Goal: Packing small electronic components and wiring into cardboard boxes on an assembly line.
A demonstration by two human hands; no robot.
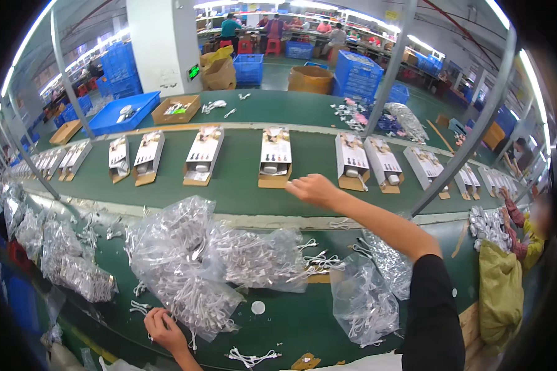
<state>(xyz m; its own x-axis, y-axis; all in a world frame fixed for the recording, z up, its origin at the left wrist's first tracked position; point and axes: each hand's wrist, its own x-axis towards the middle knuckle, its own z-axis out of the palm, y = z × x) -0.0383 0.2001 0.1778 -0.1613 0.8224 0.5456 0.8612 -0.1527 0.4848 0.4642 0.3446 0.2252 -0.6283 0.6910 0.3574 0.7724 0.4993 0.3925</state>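
My right hand [315, 190] reaches over the belt, its fingers drawn together just right of the lower flap of an open white carton [275, 148]. Whatever its fingertips may hold is too small to make out. Inside that carton a white rounded device [270, 168] shows at the near end. At the lower left, my left hand [165, 329] has its fingers curled around a white cable, mostly hidden by them. Beside it lie loose white cables [140, 307] and a large clear plastic bag [189, 278] full of similar cables.
More open cartons [203, 153] stand in a row along the green conveyor belt [235, 185]. Other cable bags [366, 300] lie to the right. Slanting metal posts [467, 145] rise beside the belt. A blue tray [120, 114] sits beyond it; a co-worker [526, 226] is at the right.
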